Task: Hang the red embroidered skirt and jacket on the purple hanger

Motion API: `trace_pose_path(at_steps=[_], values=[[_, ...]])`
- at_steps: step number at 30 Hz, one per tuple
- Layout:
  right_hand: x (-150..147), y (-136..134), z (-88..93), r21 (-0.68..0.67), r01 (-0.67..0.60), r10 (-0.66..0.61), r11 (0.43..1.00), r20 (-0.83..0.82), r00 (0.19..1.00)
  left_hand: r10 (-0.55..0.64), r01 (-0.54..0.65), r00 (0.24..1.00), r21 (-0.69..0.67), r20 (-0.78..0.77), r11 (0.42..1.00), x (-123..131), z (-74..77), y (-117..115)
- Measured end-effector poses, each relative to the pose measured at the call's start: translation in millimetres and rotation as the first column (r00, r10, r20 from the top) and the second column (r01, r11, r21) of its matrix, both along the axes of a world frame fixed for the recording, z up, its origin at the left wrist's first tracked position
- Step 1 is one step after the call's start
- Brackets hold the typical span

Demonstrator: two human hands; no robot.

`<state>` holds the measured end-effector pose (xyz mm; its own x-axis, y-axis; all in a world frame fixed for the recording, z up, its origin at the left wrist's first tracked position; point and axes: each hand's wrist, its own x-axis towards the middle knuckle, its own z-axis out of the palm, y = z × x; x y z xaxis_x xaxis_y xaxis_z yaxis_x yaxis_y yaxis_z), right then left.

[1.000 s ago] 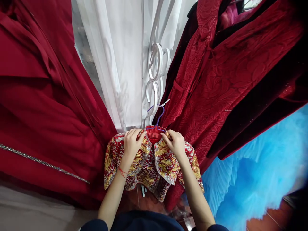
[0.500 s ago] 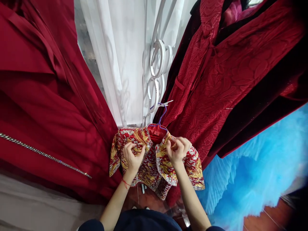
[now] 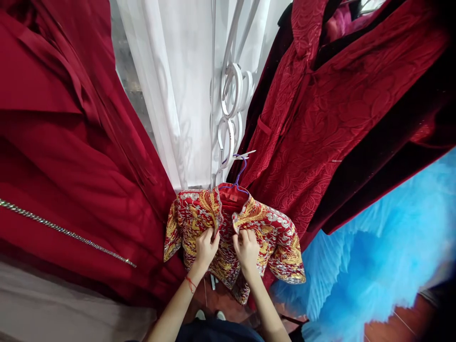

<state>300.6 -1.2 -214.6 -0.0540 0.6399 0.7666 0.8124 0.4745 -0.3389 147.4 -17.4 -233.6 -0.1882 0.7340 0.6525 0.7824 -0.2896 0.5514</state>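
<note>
A short red jacket (image 3: pixel 281 232) with gold and silver embroidery hangs from a purple hanger (image 3: pixel 239 176), its front parted at the collar. My left hand (image 3: pixel 206 248), with a red string at the wrist, pinches the left front edge below the collar. On the other side, my right hand (image 3: pixel 247 249) is closed on the right front edge. A small tag shows on the red lining inside the neck. My fingertips are partly hidden by the cloth and the backs of my hands.
The hanger hooks onto a white metal rack with rings (image 3: pixel 232 90). A plain red gown (image 3: pixel 64 156) with a glittering trim hangs at left. To the right hang a patterned red dress (image 3: pixel 313 133), dark velvet and a fluffy blue dress (image 3: pixel 384 251). White curtains (image 3: pixel 192 95) fall behind.
Both my hands have moved down from the upper chest of the jacket and closer together, now gripping its front edges. The right front panel lies flatter.
</note>
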Motion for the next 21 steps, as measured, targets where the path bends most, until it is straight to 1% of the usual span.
trace_pose_path(at_steps=[2, 3, 5, 7, 8, 9, 10, 11, 12, 13, 14, 15, 16, 17, 18, 19, 20, 21], values=[[-12.1, -2.5, 11.4, -0.051, -0.118, 0.118, 0.992, -0.008, 0.993, -0.017, 0.018, 1.000, -0.032, 0.025, 0.999, 7.8, 7.4, 0.2], [-20.4, -3.5, 16.4, -0.074, -0.145, 0.143, 0.987, -0.027, 0.989, -0.015, 0.017, 0.999, -0.056, 0.035, 0.998, 10.9, 10.9, 1.9], [-35.8, -3.7, 23.6, -0.120, -0.155, 0.146, 0.980, -0.086, 0.986, 0.016, -0.012, 0.999, -0.112, 0.042, 0.994, 14.1, 15.8, 6.9], [-39.9, -4.4, 22.6, -0.157, -0.196, 0.175, 0.968, -0.136, 0.975, 0.066, -0.056, 0.996, -0.150, 0.061, 0.987, 14.3, 14.2, 9.3], [-35.3, -7.0, 17.0, -0.163, -0.249, 0.226, 0.955, -0.149, 0.963, 0.091, -0.078, 0.992, -0.149, 0.085, 0.986, 14.2, 9.6, 7.5], [-25.9, -12.3, 7.2, -0.159, -0.317, 0.292, 0.935, -0.159, 0.943, 0.113, -0.096, 0.986, -0.136, 0.121, 0.986, 14.6, 2.1, 3.1], [-12.4, -20.4, -7.1, -0.151, -0.383, 0.358, 0.911, -0.172, 0.918, 0.125, -0.106, 0.978, -0.120, 0.165, 0.987, 15.7, -8.0, -3.7], [4.3, -31.0, -25.8, -0.136, -0.425, 0.397, 0.895, -0.190, 0.898, 0.134, -0.115, 0.968, -0.100, 0.210, 0.988, 17.9, -20.5, -12.2], [22.6, -43.1, -48.0, -0.125, -0.424, 0.388, 0.897, -0.236, 0.891, 0.117, -0.096, 0.962, -0.098, 0.245, 0.991, 21.1, -34.5, -21.6], [41.1, -55.3, -72.5, -0.130, -0.392, 0.335, 0.911, -0.323, 0.885, 0.077, -0.045, 0.960, -0.122, 0.268, 0.992, 25.2, -49.2, -30.6], [58.3, -65.8, -97.4, -0.180, -0.335, 0.220, 0.925, -0.465, 0.858, 0.003, 0.046, 0.961, -0.173, 0.275, 0.984, 30.1, -63.5, -38.0], [73.1, -73.5, -120.7, -0.268, -0.265, 0.043, 0.926, -0.623, 0.781, -0.074, 0.146, 0.960, -0.255, 0.271, 0.956, 35.5, -76.1, -42.9], [84.7, -77.4, -140.5, -0.368, -0.244, -0.133, 0.897, -0.753, 0.644, -0.134, 0.222, 0.959, -0.363, 0.251, 0.905, 41.3, -86.3, -44.8], [92.9, -77.3, -155.5, -0.437, -0.317, -0.264, 0.842, -0.846, 0.464, -0.181, 0.266, 0.959, -0.476, 0.216, 0.838, 47.5, -93.2, -43.5], [97.8, -73.4, -165.0, -0.450, -0.458, -0.364, 0.767, -0.892, 0.268, -0.227, 0.295, 0.955, -0.564, 0.189, 0.771, 54.2, -96.6, -39.3], [99.9, -66.4, -169.3, -0.423, -0.599, -0.462, 0.680, -0.881, 0.098, -0.280, 0.322, 0.945, -0.629, 0.169, 0.707, 61.2, -96.8, -32.5], [99.9, -57.3, -169.3, -0.375, -0.680, -0.546, 0.630, -0.837, -0.044, -0.340, 0.357, 0.926, -0.671, 0.163, 0.650, 68.7, -94.2, -23.9], [98.5, -47.2, -166.3, -0.342, -0.704, -0.599, 0.622, -0.787, -0.147, -0.406, 0.402, 0.898, -0.694, 0.171, 0.598, 76.4, -89.6, -14.1]])
